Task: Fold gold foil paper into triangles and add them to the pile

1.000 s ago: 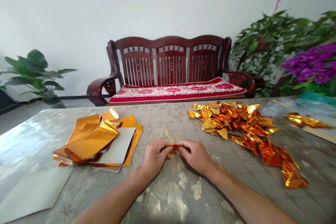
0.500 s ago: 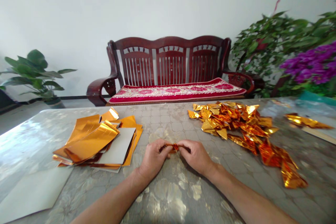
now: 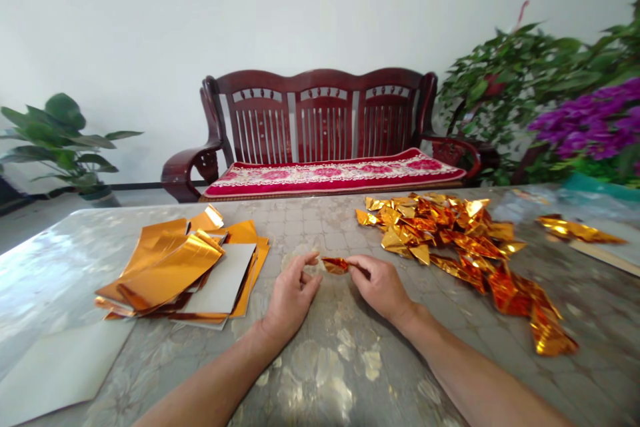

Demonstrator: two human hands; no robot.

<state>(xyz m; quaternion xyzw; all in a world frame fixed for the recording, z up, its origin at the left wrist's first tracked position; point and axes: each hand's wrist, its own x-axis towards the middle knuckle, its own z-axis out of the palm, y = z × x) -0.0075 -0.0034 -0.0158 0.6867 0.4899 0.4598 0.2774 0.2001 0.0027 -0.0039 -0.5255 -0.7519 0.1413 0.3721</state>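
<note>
In the middle of the view, a small folded piece of gold foil paper [image 3: 335, 265] is pinched at its right end by my right hand [image 3: 381, 283]. My left hand [image 3: 294, 290] is just left of the piece, thumb and fingers apart, holding nothing. To the left lies a loose stack of gold foil sheets [image 3: 175, 265], some with the pale back side up. A heap of folded gold foil pieces [image 3: 440, 230] spreads over the table right of my hands, trailing toward the front right.
One pale sheet [image 3: 60, 370] lies at the front left of the patterned table [image 3: 305, 373]. At the right edge are another folded foil piece [image 3: 580, 229] and clear plastic. A wooden bench [image 3: 325, 120] stands behind, with plants [image 3: 65, 140] and purple flowers [image 3: 590, 117] at the sides.
My left hand has let go of the foil piece and its fingers have spread. My right hand still pinches the piece, which now shows more fully and a little farther up.
</note>
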